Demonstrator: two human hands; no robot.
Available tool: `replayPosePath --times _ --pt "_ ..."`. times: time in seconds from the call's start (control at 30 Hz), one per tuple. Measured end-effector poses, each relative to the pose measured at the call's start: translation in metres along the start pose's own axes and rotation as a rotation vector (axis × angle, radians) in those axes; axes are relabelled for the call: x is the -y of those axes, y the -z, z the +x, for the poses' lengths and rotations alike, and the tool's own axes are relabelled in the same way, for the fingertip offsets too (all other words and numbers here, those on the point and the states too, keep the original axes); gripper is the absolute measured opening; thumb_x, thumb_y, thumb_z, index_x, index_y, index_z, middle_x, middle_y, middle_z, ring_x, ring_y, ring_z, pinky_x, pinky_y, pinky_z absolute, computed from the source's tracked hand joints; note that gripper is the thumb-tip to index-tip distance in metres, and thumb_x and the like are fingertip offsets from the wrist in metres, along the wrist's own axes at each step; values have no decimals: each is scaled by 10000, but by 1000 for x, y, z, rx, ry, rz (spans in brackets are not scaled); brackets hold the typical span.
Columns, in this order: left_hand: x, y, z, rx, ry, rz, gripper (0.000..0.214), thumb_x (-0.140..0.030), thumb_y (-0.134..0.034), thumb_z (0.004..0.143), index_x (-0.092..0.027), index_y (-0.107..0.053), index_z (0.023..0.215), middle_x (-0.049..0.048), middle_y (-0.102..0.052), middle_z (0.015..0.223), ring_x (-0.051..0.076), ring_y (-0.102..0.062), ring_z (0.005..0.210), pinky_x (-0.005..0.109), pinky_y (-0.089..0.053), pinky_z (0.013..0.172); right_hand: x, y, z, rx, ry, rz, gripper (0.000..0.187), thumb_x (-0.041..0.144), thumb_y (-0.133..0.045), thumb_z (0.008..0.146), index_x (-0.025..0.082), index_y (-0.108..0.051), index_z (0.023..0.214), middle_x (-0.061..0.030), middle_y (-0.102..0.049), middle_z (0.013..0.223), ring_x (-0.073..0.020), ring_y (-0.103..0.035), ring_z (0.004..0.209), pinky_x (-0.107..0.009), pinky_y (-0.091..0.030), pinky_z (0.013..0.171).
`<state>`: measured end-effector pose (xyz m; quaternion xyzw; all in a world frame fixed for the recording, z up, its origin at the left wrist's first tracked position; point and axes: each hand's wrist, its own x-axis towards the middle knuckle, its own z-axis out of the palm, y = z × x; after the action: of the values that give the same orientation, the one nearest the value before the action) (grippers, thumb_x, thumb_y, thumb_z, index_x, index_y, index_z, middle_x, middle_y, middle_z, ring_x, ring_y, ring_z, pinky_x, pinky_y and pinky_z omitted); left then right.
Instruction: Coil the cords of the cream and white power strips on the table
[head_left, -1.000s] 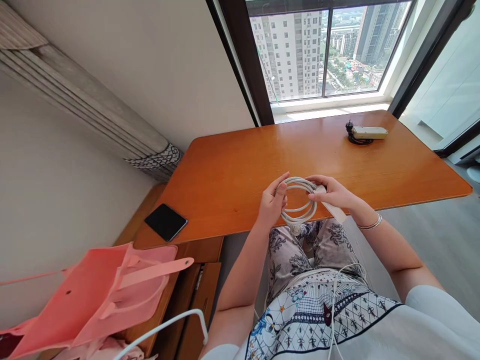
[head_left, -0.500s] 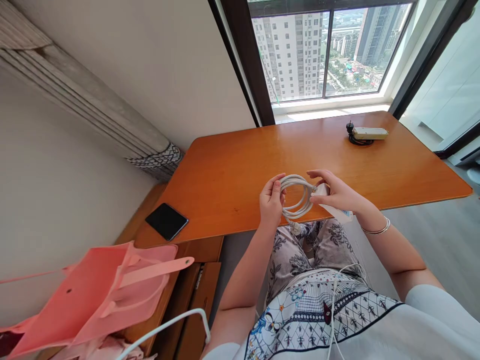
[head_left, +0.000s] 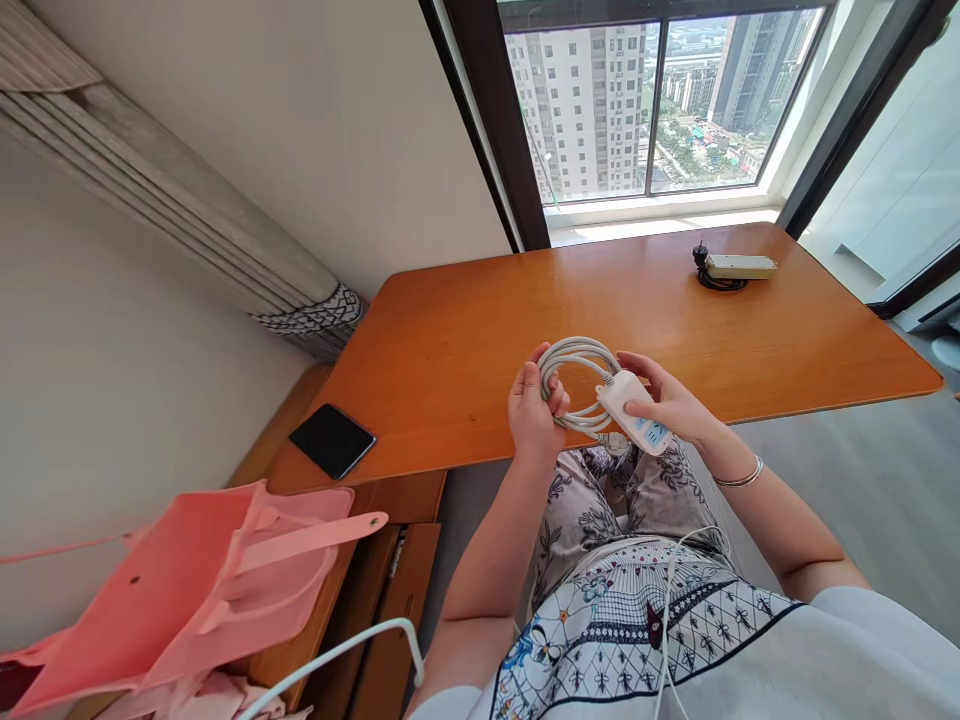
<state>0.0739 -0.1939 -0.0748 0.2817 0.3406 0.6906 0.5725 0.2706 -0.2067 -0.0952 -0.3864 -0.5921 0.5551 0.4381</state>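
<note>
A white power strip (head_left: 636, 412) with blue markings on its face is gripped by my right hand (head_left: 667, 398), thumb on top. Its light cable (head_left: 581, 345) is wound in a loose coil, and my left hand (head_left: 536, 408) is closed around the coil's left side. The plug (head_left: 616, 443) hangs below the coil, over the near table edge, above my lap. Both hands are just over the front of the wooden table (head_left: 450, 350).
A black tablet (head_left: 333, 441) lies at the table's left corner. Far right stands another power strip (head_left: 741, 267) with a coiled black cord and plug. A pink bag (head_left: 187, 580) is at lower left, near a white curved tube (head_left: 352, 640). A window (head_left: 652, 110) is behind the table.
The power strip has turned so its marked face shows, and my right hand has shifted its grip on it. My left hand and the coil have moved slightly left.
</note>
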Motion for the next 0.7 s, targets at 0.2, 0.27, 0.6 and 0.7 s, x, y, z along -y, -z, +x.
replayPosePath --times 0.2,0.27,0.6,0.7 --pt "-4 -2 0 20 74 -63 276 -436 -687 909 -193 -735 1031 -56 -478 609 13 -279 401 139 -260 354 -5 -13 -4 71 -170 289 906 521 -837 695 291 -416 1464 -76 -672 1268 -225 -701 989 -345 -622 791" --pt "0 -3 0 -4 75 -86 280 -438 -675 918 -192 -733 1038 -58 -466 608 12 -276 401 136 -266 357 -4 -17 -3 40 -200 337 879 481 -870 660 283 -459 1411 -59 -696 1182 -211 -703 921 -341 -624 764" --pt "9 -14 -7 -161 73 -228 202 -363 -636 959 -183 -727 953 -57 -459 596 10 -298 391 147 -251 370 -6 -15 4 67 -266 466 608 530 -886 639 212 -608 1076 -5 -714 882 -151 -673 687 -265 -573 596" --pt "11 -15 -8 -138 104 -219 203 -358 -624 964 -177 -712 932 -53 -478 602 16 -325 398 152 -282 387 -7 -14 4 35 -255 460 556 511 -883 654 215 -610 1037 7 -712 845 -141 -667 673 -257 -569 599"
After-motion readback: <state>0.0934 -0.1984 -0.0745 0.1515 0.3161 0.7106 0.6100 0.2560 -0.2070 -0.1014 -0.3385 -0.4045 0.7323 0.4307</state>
